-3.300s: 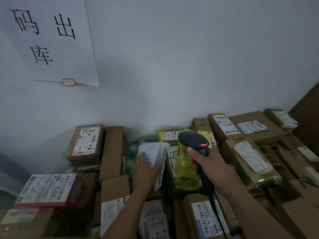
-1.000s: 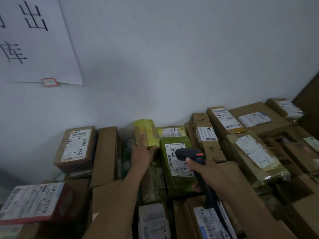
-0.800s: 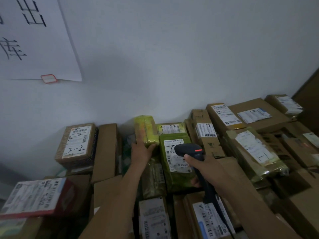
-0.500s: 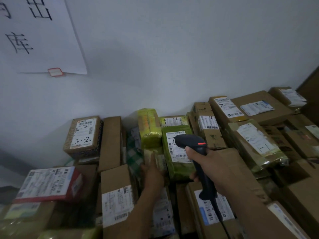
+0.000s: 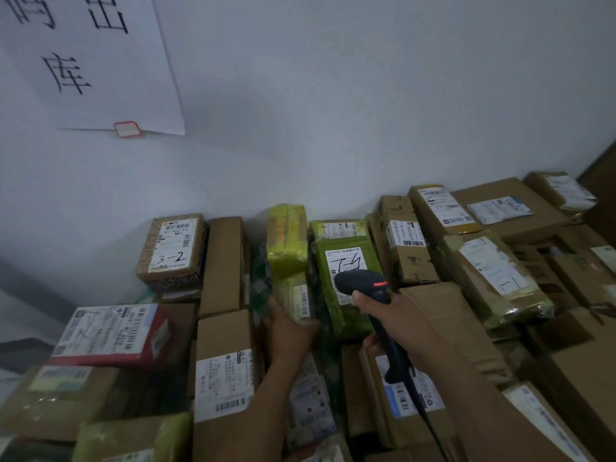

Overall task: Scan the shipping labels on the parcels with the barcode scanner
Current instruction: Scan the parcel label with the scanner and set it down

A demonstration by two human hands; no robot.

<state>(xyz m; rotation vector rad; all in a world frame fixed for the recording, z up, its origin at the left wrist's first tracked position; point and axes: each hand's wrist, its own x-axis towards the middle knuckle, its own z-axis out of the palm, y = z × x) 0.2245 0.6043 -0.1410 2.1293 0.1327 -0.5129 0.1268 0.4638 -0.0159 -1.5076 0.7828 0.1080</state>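
My right hand [image 5: 400, 323] grips a black barcode scanner [image 5: 365, 285] with a red mark on top; its head points at a green parcel [image 5: 350, 288] whose white label carries handwriting. My left hand [image 5: 287, 331] holds a small yellowish parcel [image 5: 296, 300] just left of the green one, thumb on its front, barcode label facing me. A yellow-green wrapped parcel [image 5: 287, 238] stands behind it against the wall.
Cardboard boxes and wrapped parcels fill the whole surface: a box marked "3-2" [image 5: 173, 248] at back left, a red-edged box [image 5: 113, 333] at left, a tall brown box [image 5: 226, 378] beside my left arm, brown boxes [image 5: 493, 208] at back right. A paper sign [image 5: 83, 61] hangs on the wall.
My left hand let go of the yellow-green parcel by the wall and came down onto the small yellowish parcel in front. The scanner stayed aimed at the green parcel.
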